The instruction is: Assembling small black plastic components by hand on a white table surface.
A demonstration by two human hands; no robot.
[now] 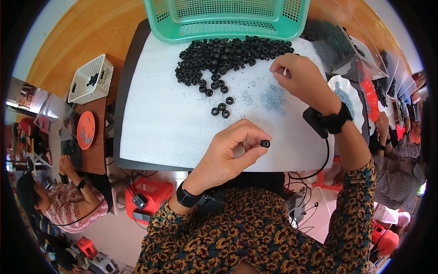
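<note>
A ring (265,144) is pinched by the left hand (228,153) at the desk's (164,132) near edge; the right hand (299,75) is curled, contents unseen. If squeezed askew, the ring could be flicked off that edge.

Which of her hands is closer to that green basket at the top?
Right. The right hand is just below the green basket; the left hand is farther down, pinching a black ring.

Black rubber rings (228,57), white foam mat (164,123), teal mesh basket (226,18), orange plate (86,130), brown-and-yellow floral sleeves (255,233)
</note>
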